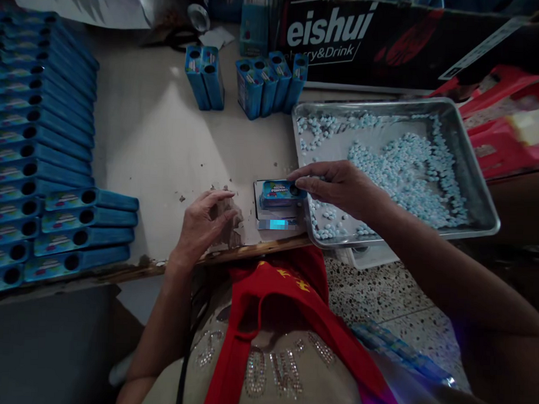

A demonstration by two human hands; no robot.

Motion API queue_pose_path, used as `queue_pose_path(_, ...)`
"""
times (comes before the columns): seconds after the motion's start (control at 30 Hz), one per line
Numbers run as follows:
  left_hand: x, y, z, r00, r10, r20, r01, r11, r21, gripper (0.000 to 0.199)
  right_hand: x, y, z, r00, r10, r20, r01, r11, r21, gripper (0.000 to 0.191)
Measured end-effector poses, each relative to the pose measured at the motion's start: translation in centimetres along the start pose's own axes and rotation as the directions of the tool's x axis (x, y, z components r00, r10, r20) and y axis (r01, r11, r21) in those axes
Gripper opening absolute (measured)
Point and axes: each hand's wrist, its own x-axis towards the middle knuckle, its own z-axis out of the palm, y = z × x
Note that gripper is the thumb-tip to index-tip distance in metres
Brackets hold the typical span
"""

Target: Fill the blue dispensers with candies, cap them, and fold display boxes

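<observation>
A small blue candy box (282, 192) with a dark round hole at its right end stands on a small scale (275, 213) with a lit cyan display, whose reading is blurred. My right hand (334, 183) reaches over the tray's left rim, thumb and forefinger pinched at the box's hole. Whatever lies between those fingertips is too small to make out. To the left of the scale, my left hand (207, 220) rests by the table's front edge, fingers apart and holding nothing. Light blue candies (398, 171) lie scattered in a metal tray (490, 224) at the right.
Rows of blue boxes (42, 135) fill the table's left side. Two boxes (205, 79) and another group of boxes (271, 87) stand at the back. Behind them is a black carton (390, 47). Red plastic bags (502, 127) lie at the far right.
</observation>
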Motion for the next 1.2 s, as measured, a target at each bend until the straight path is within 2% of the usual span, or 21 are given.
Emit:
queue_pose_path(0.1,0.2,-0.2,0.1,1.0,-0.009,-0.001,0.009,1.0,-0.004,0.033,0.1,0.1,0.2,1.0,-0.029,0.002,0.029,0.999,-0.041,0.035)
queue_pose_path(0.23,0.3,-0.2,0.2,1.0,-0.01,-0.008,0.009,1.0,-0.009,0.032,0.2,0.1,0.5,0.997,-0.08,0.009,0.08,0.997,0.014,0.04)
queue_pose_path(0.3,0.2,-0.1,0.2,1.0,-0.005,-0.009,0.005,1.0,-0.008,0.032,0.0,0.4,0.2,0.997,-0.07,-0.039,0.074,0.991,0.108,0.037)
queue_pose_path(0.37,0.1,-0.1,0.0,1.0,0.004,-0.017,-0.004,1.0,0.003,0.032,-0.2,1.1,-0.8,0.992,-0.023,-0.128,0.059,0.957,0.284,0.034)
queue_pose_path(0.47,0.1,-0.2,-0.2,0.998,0.01,-0.066,-0.007,0.999,0.035,0.03,-0.5,3.7,-3.2,0.956,0.105,-0.273,0.063,0.838,0.542,0.033)
queue_pose_path(0.53,0.2,-0.3,-0.2,0.995,0.005,-0.097,0.0,0.999,0.055,0.03,-0.8,6.2,-4.8,0.929,0.206,-0.308,0.02,0.802,0.597,0.03)
queue_pose_path(0.67,0.4,-0.2,-0.1,0.995,0.018,-0.094,-0.012,0.997,0.07,0.031,-1.5,10.6,-6.3,0.914,0.335,-0.23,-0.159,0.816,0.555,0.018)
queue_pose_path(0.77,0.5,0.5,0.3,0.997,0.03,-0.069,-0.025,0.998,0.065,0.034,-1.6,11.8,-5.7,0.926,0.335,-0.176,-0.195,0.821,0.537,0.012)
queue_pose_path(0.87,0.4,1.0,0.7,0.998,0.029,-0.05,-0.026,0.998,0.061,0.036,-1.4,11.0,-4.7,0.94,0.295,-0.17,-0.161,0.825,0.542,0.011)
queue_pose_path(0.97,0.3,1.2,1.0,0.999,0.021,-0.043,-0.018,0.997,0.07,0.039,-1.1,8.7,-3.9,0.96,0.237,-0.151,-0.112,0.814,0.57,0.011)
queue_pose_path(1.1,0.2,1.4,1.1,0.999,0.014,-0.051,-0.009,0.996,0.084,0.043,-0.8,4.8,-3.4,0.993,0.112,-0.038,-0.071,0.824,0.562,0.013)
queue_pose_path(1.2,0.5,2.0,1.3,0.998,0.039,-0.055,-0.035,0.997,0.075,0.047,-0.3,2.5,-2.8,0.999,0.025,0.045,-0.045,0.859,0.51,0.02)
